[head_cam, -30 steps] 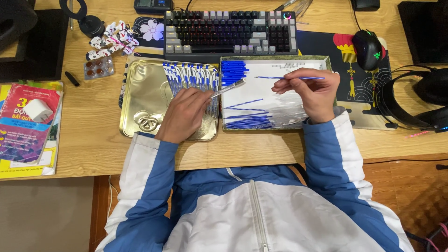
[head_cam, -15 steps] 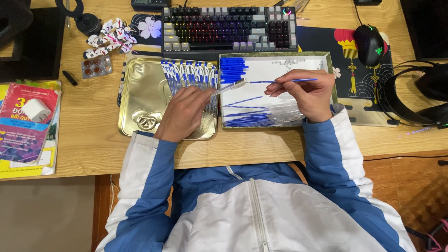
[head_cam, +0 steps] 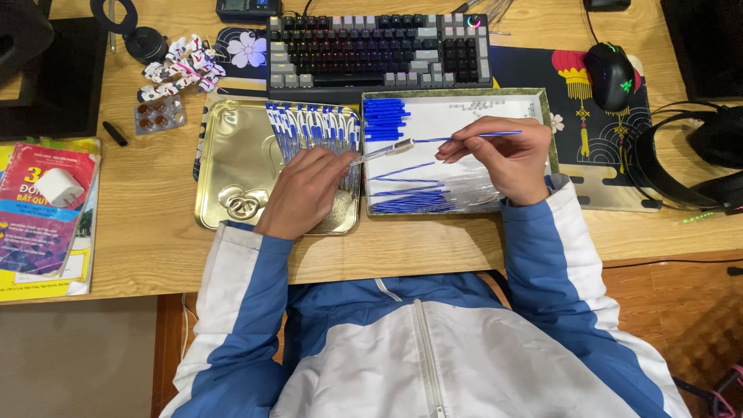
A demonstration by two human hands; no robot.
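Head view, looking down on a wooden bench (head_cam: pixel 155 248) with two trays side by side in front of a keyboard (head_cam: pixel 379 46).

Left hand (head_cam: pixel 306 190) resting over the gold tray (head_cam: pixel 232 166), fingers pinched on a clear pen barrel (head_cam: pixel 383 151) that pokes out to the right, over the seam between the trays. Right hand (head_cam: pixel 503 159) above the white-lined tray (head_cam: pixel 542 101), thumb and first fingers closed on a thin blue refill (head_cam: pixel 480 136) – held nearly level, near end aimed at the barrel's open end. Refill tip and barrel close together; whether touching or already inside, cannot tell, too small.

Row of assembled pens (head_cam: pixel 313 128) laid along the top of the gold tray. Blue caps (head_cam: pixel 385 118) stacked in the top left corner of the white-lined tray, loose refills (head_cam: pixel 406 201) scattered along its lower part. Mouse (head_cam: pixel 609 73) and headphones (head_cam: pixel 696 162) off to the right, book (head_cam: pixel 42 209) at far left, all well apart from the hands.

Judged step: feeding a refill into a barrel – mid-assembly, one pen among many. Next move calls for keeping refill and barrel in one line, steady left grip, a straight push from the right without bending the thin tube.
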